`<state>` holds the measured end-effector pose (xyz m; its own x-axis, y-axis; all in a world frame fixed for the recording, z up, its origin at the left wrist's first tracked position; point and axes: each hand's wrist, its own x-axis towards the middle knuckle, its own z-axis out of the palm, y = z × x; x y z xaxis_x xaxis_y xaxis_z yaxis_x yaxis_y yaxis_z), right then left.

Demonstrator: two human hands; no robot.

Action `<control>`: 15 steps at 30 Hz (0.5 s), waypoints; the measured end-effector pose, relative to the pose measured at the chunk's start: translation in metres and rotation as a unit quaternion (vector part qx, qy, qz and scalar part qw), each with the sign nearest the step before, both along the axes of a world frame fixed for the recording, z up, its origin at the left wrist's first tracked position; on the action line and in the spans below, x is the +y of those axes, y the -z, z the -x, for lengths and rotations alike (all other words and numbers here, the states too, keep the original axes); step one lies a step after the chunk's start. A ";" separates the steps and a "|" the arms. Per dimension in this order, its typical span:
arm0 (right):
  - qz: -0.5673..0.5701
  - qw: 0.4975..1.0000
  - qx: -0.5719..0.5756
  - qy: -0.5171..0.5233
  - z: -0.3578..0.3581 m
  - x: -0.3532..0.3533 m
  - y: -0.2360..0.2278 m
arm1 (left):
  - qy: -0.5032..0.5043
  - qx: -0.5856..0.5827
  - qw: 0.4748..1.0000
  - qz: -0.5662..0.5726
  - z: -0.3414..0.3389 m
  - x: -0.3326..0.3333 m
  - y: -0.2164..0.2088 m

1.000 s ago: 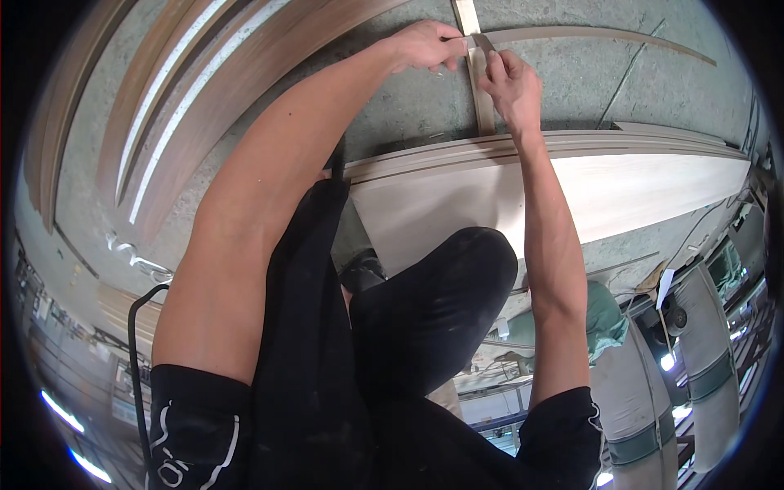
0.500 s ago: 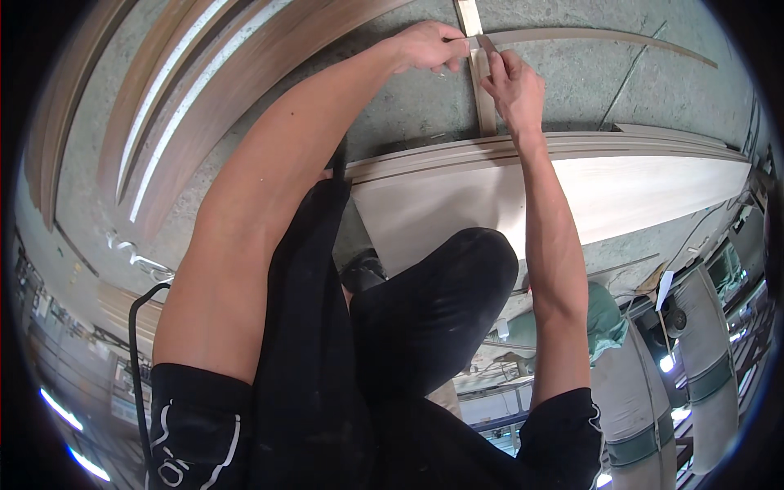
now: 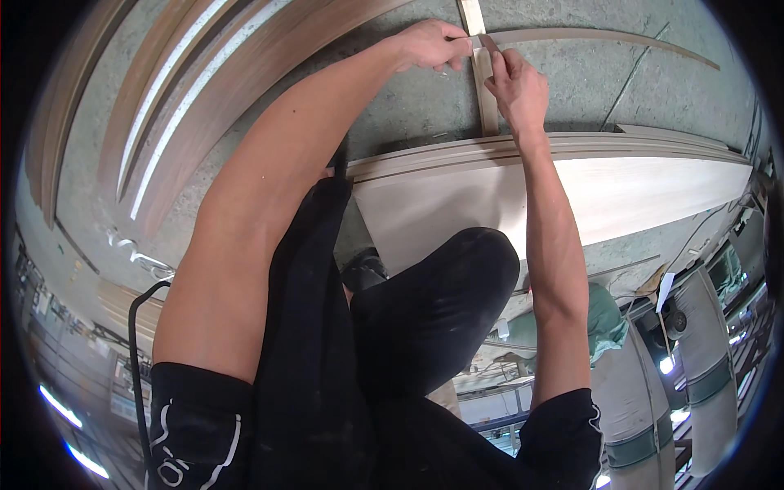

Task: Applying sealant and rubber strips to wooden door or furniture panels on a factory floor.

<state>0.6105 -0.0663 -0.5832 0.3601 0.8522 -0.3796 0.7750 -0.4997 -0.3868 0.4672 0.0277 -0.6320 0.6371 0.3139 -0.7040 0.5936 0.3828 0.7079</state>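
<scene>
My left hand (image 3: 431, 46) is at the far middle of the view, thumb and fingers pinched on the near end of a long thin wooden strip (image 3: 604, 36). The strip runs off to the right in a slight bow. Just right of it, my right hand (image 3: 521, 88) grips a small flat brown piece (image 3: 489, 44), whose edge meets the strip near my left fingertips. I cannot make out what kind of piece it is. Below the joined spot lies a pale wooden batten (image 3: 485, 98), set crosswise to the strip.
A stack of pale boards (image 3: 457, 196) lies between my knees and the batten. Long brown planks (image 3: 237, 98) rest on the concrete floor (image 3: 384, 98) at the left. A black bent bar (image 3: 133, 343) stands by my left arm. Green cloth (image 3: 604, 318) is at the right.
Both hands and the strip have shifted very slightly to the right. The grips look the same.
</scene>
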 end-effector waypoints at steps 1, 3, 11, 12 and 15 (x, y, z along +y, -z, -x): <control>0.000 0.998 -0.055 -0.031 0.002 0.001 -0.001 | 0.000 -0.006 1.000 0.004 0.001 0.002 0.001; 0.022 0.995 -0.067 -0.068 0.004 0.005 -0.010 | 0.000 -0.011 1.000 0.010 0.002 0.001 0.002; 0.105 0.971 -0.126 -0.173 0.000 0.022 -0.020 | -0.080 -0.039 0.996 0.016 -0.002 -0.002 0.000; 0.111 0.972 -0.126 -0.167 0.001 0.022 -0.020 | -0.080 -0.038 0.996 0.017 -0.002 -0.002 0.002; 0.126 0.970 -0.121 -0.167 0.001 0.021 -0.017 | -0.085 -0.031 0.996 0.022 -0.003 -0.003 0.007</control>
<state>0.6094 -0.0455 -0.5666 0.1848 0.8277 -0.5299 0.9628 -0.2605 -0.0712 0.4703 0.0246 -0.6386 0.6205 0.3911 -0.6797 0.4724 0.5054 0.7221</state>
